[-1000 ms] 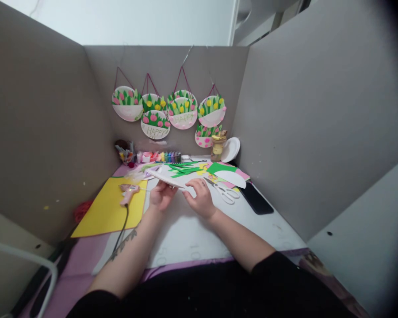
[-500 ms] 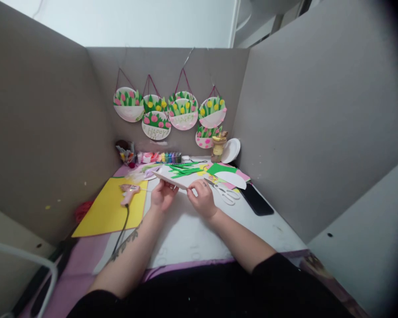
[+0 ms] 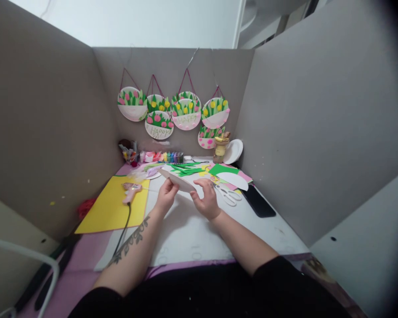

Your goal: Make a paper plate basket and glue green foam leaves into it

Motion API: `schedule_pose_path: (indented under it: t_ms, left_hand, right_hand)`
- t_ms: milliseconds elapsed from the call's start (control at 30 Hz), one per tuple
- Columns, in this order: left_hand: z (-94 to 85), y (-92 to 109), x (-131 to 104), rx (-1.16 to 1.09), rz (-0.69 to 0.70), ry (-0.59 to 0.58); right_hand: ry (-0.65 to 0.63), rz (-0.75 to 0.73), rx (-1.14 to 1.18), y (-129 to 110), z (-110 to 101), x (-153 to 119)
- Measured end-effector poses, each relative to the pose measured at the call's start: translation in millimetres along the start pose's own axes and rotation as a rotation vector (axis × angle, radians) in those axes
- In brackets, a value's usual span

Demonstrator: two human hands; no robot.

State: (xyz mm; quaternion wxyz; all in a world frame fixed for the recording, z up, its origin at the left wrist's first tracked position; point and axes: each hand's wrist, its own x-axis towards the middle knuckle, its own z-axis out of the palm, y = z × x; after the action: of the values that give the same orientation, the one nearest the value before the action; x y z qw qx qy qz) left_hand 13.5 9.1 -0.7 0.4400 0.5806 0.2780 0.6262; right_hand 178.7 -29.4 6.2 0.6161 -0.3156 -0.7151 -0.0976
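Note:
A white paper plate (image 3: 178, 180) is held tilted above the table, seen nearly edge-on, so its upper face is mostly hidden. My left hand (image 3: 166, 194) pinches its near edge, thumb on the underside. At the right end of the plate is my right hand (image 3: 206, 199), its thumb against the rim and its index finger curved over the far side. Behind the plate lie green paper leaf strips (image 3: 185, 169). White-handled scissors (image 3: 228, 195) rest just right of my right hand. A pink glue gun (image 3: 131, 192) lies left of my left hand on a yellow sheet (image 3: 109, 212).
A black phone (image 3: 259, 201) lies at the right, beside a cut half plate (image 3: 234, 180) and green paper (image 3: 223, 169). Paint bottles (image 3: 170, 157), a decorated jar (image 3: 220, 150) and stacked plates (image 3: 234, 151) line the back. Flower-decorated plates (image 3: 186, 118) hang on the grey partition (image 3: 102, 70).
My left hand has shifted from supporting the plate underneath to pinching its near edge. My right hand's fingers have spread and moved along the rim. The plate's underside now shows more.

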Motion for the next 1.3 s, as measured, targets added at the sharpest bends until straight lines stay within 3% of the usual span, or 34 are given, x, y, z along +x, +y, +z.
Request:
schedule_pose_path:
  t_ms: [300, 567, 800, 900, 1033, 1133, 1233, 1300]
  left_hand:
    - [-2.1, -5, -6, 0.454, 0.205, -0.168]
    - [-2.2, -1, -7, 0.717, 0.362, -0.071]
    - [-2.5, -5, -6, 0.812, 0.406, -0.112]
    - [-1.3, -5, -6, 0.754, 0.391, -0.163]
    - [0.8, -4, -6, 0.64, 0.303, -0.144]
    - [1.4, -5, -6, 0.602, 0.263, -0.086]
    - [0.2, -4, -5, 0.612, 0.274, 0.009]
    - [-1.7, -2, -3, 0.627, 0.304, 0.139]
  right_hand:
    - [0.009, 0.029, -0.016, 1, -3, 1]
    - [-0.01, 0.019, -0.022, 5, -5, 3]
    - [0.02, 0.004, -0.049, 4, -2, 1]
    - [0.015, 0.016, -0.047, 2, -2, 1]
    - [-0.006, 0.063, -0.016, -1, -3, 3]
    - [0.01, 0.18, 0.064, 1, -2, 3]
    - [0.079, 0.475, 0.212, 13, 2, 2]
    - [0.159, 0.696, 0.361, 24, 7, 1]
